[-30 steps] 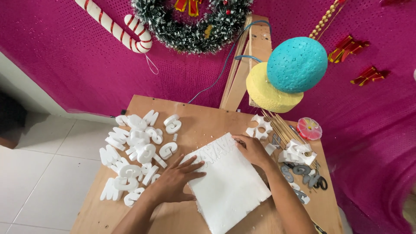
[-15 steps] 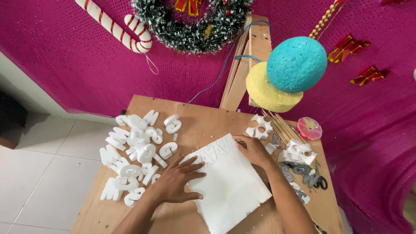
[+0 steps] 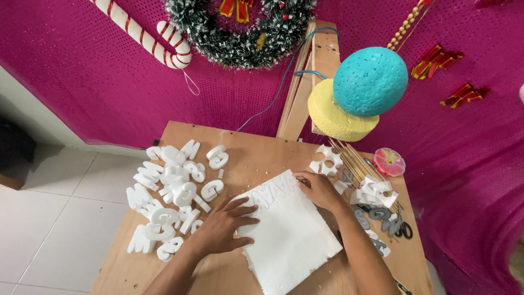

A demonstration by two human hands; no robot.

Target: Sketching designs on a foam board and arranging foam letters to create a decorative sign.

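A: Head view: the left hand (image 3: 221,232) lies flat, fingers spread, pressing the near-left edge of the white square foam sheet (image 3: 289,240) on the wooden table (image 3: 262,147). Nothing is gripped.

B: And the right hand (image 3: 319,188)?

A: It rests curled on the sheet's far corner, fingertips beside the row of letter shapes cut into that edge. Whether it pinches anything, I cannot tell.

B: So which step?

A: Steadying the sheet to work those letters free, I'd judge; next calls for gentle pushing, since foam crumbles.

B: Around the hands?

A: The pile of white foam letters (image 3: 172,191) lies left of the left hand; wooden skewers (image 3: 357,164) lie beyond the right.

B: Any change from earlier?

A: Hardly; both hands stay put.
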